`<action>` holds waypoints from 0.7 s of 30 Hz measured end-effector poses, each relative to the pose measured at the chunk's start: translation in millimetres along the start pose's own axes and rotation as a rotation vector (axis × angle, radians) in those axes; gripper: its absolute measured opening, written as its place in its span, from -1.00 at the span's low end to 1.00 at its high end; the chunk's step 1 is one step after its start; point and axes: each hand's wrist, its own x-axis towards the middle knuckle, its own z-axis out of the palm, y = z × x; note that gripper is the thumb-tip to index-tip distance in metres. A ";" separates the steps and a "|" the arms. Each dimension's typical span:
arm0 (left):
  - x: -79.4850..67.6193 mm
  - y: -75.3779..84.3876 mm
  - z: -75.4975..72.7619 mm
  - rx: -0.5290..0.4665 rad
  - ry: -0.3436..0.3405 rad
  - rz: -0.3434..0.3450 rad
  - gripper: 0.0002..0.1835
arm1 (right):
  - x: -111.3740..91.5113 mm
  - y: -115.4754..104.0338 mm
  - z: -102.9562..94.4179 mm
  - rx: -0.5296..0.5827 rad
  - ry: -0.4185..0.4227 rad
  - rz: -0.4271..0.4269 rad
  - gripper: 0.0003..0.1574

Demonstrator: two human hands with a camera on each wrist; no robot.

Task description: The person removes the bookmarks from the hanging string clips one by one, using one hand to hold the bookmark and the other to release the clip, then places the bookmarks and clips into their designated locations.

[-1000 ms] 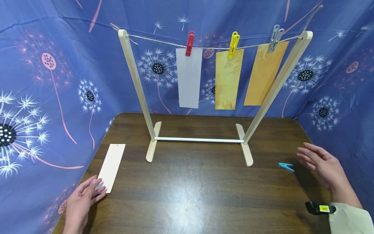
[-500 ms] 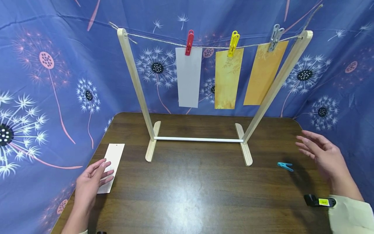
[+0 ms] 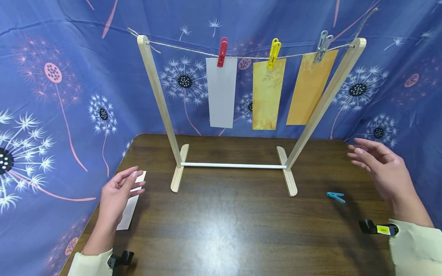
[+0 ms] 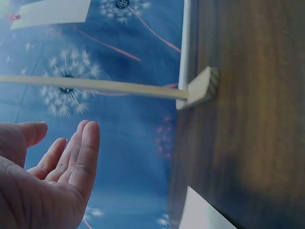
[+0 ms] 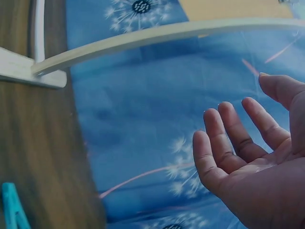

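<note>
My left hand hovers over a white paper card lying on the table's left side; its fingers are loosely bent around nothing, and it hides part of the card. In the left wrist view that hand shows an empty palm, with a corner of the card below. On the right, my right hand is raised above the table, fingers relaxed and holding nothing. A light-blue clothespin lies on the table nearest to it. The right wrist view shows the empty right hand and the clothespin.
A wooden rack carries a string. From it hang a white card under a red clothespin, a yellow card under a yellow clothespin, and an orange card under a grey clothespin. Blue dandelion-print cloth surrounds the table.
Both hands have risen and moved forward, away from the person. The left hand has gone from the card's near end to above its far end. The card and the blue clothespin stay put.
</note>
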 end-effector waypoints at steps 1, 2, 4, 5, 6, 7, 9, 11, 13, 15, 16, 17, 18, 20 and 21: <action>2.0 2.2 2.5 -0.006 -0.009 0.009 -0.53 | 1.4 -3.4 2.3 -0.008 0.004 -0.007 -0.46; 4.0 4.5 5.0 -0.016 -0.020 0.021 -0.54 | 2.6 -6.9 4.4 -0.001 0.006 -0.014 -0.45; 7.7 8.8 10.5 -0.035 -0.044 0.047 -0.55 | 5.7 -14.1 8.8 -0.021 0.009 -0.038 -0.46; 9.6 10.9 13.5 -0.047 -0.053 0.058 -0.55 | 7.2 -18.0 11.3 -0.023 0.011 -0.048 -0.46; 11.3 13.0 16.9 -0.062 -0.062 0.070 -0.56 | 8.7 -22.1 13.9 -0.029 0.012 -0.061 -0.46; 12.9 15.1 20.5 -0.071 -0.071 0.080 -0.57 | 10.5 -26.4 16.3 -0.023 0.010 -0.079 -0.47; 16.1 18.9 27.8 -0.084 -0.092 0.098 -0.58 | 14.5 -34.7 22.0 -0.015 0.008 -0.122 -0.48; 19.2 22.2 35.6 -0.084 -0.110 0.113 -0.58 | 18.5 -43.2 27.9 0.015 0.001 -0.159 -0.50; 22.4 25.3 43.1 -0.078 -0.126 0.125 -0.58 | 23.1 -51.7 33.8 0.025 -0.008 -0.193 -0.50; 25.9 27.9 49.9 -0.087 -0.146 0.136 -0.58 | 27.5 -60.2 39.7 0.028 -0.014 -0.211 -0.50; 27.6 29.5 53.0 -0.089 -0.152 0.143 -0.59 | 29.5 -64.4 42.5 0.017 -0.014 -0.212 -0.50; 29.2 31.1 55.9 -0.092 -0.158 0.150 -0.59 | 31.4 -68.6 45.3 0.003 -0.014 -0.215 -0.49; 30.8 32.9 58.7 -0.100 -0.163 0.156 -0.59 | 33.3 -72.6 48.0 -0.002 -0.015 -0.216 -0.49; 34.0 36.7 63.8 -0.114 -0.177 0.171 -0.58 | 36.8 -80.9 52.9 0.003 -0.020 -0.221 -0.49; 35.5 38.9 66.4 -0.117 -0.182 0.177 -0.57 | 38.4 -85.0 55.1 0.010 -0.025 -0.224 -0.48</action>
